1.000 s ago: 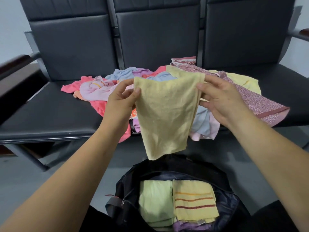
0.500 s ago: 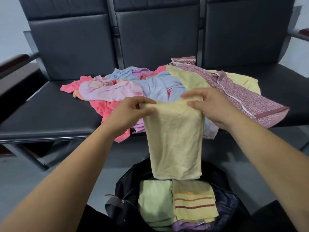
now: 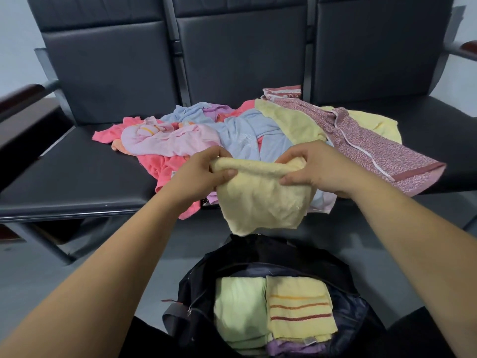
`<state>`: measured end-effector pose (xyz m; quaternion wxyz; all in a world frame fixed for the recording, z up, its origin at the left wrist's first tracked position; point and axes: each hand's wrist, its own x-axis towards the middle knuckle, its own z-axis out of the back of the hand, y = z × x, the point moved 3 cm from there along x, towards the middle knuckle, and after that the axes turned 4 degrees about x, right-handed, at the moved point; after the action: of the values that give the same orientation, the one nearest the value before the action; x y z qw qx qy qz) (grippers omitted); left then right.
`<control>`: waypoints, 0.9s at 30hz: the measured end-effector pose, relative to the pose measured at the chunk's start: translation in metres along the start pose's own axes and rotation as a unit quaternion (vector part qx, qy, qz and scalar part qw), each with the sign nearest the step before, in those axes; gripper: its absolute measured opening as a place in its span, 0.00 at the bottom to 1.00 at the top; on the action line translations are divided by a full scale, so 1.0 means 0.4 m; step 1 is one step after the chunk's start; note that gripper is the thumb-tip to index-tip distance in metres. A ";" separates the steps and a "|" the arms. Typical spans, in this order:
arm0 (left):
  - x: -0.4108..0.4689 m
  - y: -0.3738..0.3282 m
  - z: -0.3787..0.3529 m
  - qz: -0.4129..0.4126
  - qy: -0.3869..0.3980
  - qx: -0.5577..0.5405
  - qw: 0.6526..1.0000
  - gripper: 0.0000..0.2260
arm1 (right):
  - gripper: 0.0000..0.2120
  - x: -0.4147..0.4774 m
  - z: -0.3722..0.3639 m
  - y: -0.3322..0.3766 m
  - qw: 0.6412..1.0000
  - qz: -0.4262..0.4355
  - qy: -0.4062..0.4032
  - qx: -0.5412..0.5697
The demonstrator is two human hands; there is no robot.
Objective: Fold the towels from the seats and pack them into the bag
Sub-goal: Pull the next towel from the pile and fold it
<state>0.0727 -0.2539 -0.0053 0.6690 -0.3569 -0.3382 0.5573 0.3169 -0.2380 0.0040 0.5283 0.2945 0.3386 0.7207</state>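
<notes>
Seats (image 3: 77, 177) of black padding carry a loose towel pile (image 3: 245, 135) across the middle cushion. Below them, an open dark bag (image 3: 196, 293) holds folded towels (image 3: 296, 306) side by side. Above the bag hangs the yellow towel (image 3: 260, 200). Its rolled top edge is pinched between thumb and curled fingers of the left hand (image 3: 204, 174) and right hand (image 3: 317, 166), one at each end.
</notes>
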 end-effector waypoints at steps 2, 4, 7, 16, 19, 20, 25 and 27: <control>0.005 0.007 0.004 0.025 -0.009 -0.069 0.997 0.08 | 0.12 0.002 0.005 -0.013 0.994 -0.016 -0.014 0.106; 0.009 0.019 0.007 0.069 -0.025 -0.143 0.987 0.09 | 0.11 0.005 0.008 -0.026 0.968 -0.051 -0.019 0.245; 0.016 0.026 0.004 0.129 -0.037 -0.211 0.968 0.06 | 0.11 0.004 0.000 -0.037 0.930 -0.106 0.004 0.353; -0.001 0.017 0.006 0.103 0.058 -0.124 0.985 0.18 | 0.21 -0.008 0.000 -0.022 0.875 -0.142 0.101 0.451; -0.003 0.013 0.015 0.044 -0.003 0.111 0.993 0.10 | 0.19 -0.014 0.003 -0.018 0.965 -0.106 0.085 0.226; -0.004 0.006 0.011 0.023 -0.013 0.133 0.991 0.07 | 0.16 -0.012 0.003 -0.012 0.984 -0.085 0.054 0.150; 0.001 0.000 0.006 0.005 -0.010 0.088 0.996 0.02 | 0.08 0.007 0.002 -0.020 0.982 -0.028 -0.016 0.188; 0.000 0.005 0.007 0.034 0.007 -0.015 0.999 0.02 | 0.08 0.009 0.001 -0.031 0.968 -0.052 -0.002 0.247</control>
<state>0.0696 -0.2532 -0.0055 0.6467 -0.3823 -0.3296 0.5719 0.3231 -0.2319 -0.0056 0.4765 0.3998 0.5195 0.5859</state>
